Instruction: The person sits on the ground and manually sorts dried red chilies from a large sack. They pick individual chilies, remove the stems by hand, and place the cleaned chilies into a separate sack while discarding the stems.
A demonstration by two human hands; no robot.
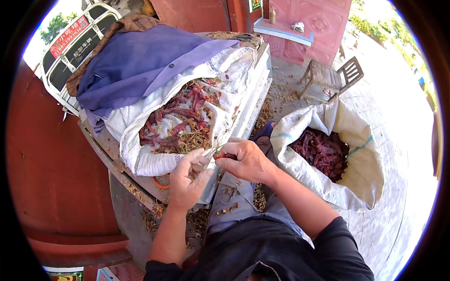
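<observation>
A dried red chili pepper (225,155) is held in my right hand (246,159), its stem end pointing at my left hand. Close beside it, my left hand (191,177) has its fingers curled near the stem; whether they pinch anything cannot be made out. Both hands are over the edge of a cart bed. Left of them, an open white woven sack (154,165) on the bed holds dried red chilies (188,113) and loose stems (198,138). A second woven sack (365,175), standing on the ground at the right, contains dark red dried chilies (323,152).
A purple-blue jacket (140,59) covers the sack's far part. Beyond the right sack stands a wooden chair (325,77). A tiled ledge (284,32) holds a bottle and a crumpled white item. Stem debris lies on the ground and on my trousers. A red metal door is at the left.
</observation>
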